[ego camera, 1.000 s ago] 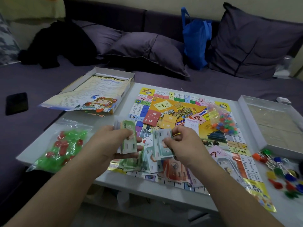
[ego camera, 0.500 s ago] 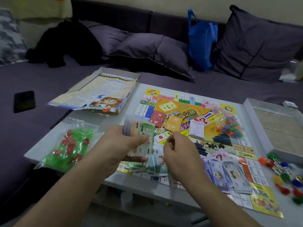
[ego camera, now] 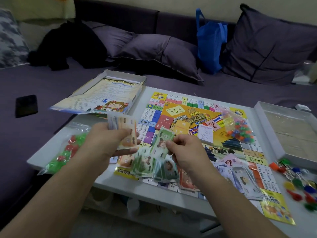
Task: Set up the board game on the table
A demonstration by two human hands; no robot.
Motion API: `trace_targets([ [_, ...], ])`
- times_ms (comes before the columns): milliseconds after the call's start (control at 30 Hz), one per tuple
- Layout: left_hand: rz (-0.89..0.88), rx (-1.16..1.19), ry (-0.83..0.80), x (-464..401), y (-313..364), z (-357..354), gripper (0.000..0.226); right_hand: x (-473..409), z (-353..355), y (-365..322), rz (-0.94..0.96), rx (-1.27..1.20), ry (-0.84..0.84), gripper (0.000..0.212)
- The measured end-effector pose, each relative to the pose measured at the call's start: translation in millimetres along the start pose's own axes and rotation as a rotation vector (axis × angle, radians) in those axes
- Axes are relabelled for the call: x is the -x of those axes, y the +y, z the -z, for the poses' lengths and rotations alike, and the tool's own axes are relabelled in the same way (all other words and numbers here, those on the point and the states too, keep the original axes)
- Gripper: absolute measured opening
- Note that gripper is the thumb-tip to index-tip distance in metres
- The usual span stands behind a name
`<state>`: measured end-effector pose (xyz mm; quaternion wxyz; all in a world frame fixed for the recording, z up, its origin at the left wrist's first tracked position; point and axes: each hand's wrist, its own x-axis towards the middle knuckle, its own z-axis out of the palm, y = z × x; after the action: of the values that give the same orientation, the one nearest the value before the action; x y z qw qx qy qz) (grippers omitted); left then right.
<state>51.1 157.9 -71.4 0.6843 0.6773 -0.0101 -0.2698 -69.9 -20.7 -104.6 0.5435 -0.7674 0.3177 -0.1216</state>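
- Big purple sofa (ego camera: 51, 83) runs behind everything, with pillows (ego camera: 154, 48), a blue tote bag (ego camera: 210, 40) and a dark phone (ego camera: 26, 105) lying on the seat.
- White table (ego camera: 171, 194) sits in front of it and carries the whole game.
- Game board (ego camera: 197, 117) is laid flat in the middle of the table, with card stacks on its centre.
- Box lid (ego camera: 137, 81) at the table's far left corner has the rules sheet (ego camera: 106, 97) resting in it; the empty box tray (ego camera: 288, 131) is off to the right of the board.
- Left hand (ego camera: 106, 141) is clamped round a fanned stack of play money (ego camera: 123, 124), held up above the board's near left edge.
- Right hand (ego camera: 185, 148) pinches a single green note (ego camera: 161, 140) just beside that stack.
- Loose piles of bills (ego camera: 154, 165) cover the board's near edge under both hands.
- Bag of green and red houses (ego camera: 66, 150) sits left of the board, a bag of mixed beads (ego camera: 238, 129) lies on the board's right side, and loose pawns (ego camera: 301, 182) are scattered near the right corner.
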Motion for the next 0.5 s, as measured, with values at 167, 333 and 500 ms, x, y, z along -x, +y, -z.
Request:
trace_targets([
  [167,-0.027,0.012,0.018,-2,3,7,0.018,5,-31,-6,-0.039,0.233,-0.134,0.027],
  [333,-0.036,-0.007,-0.008,1,1,6,0.018,9,-56,2,0.134,0.833,-0.064,0.032],
  [500,-0.033,-0.033,-0.068,5,4,3,0.014,9,-44,-7,0.18,0.566,-0.014,0.02],
])
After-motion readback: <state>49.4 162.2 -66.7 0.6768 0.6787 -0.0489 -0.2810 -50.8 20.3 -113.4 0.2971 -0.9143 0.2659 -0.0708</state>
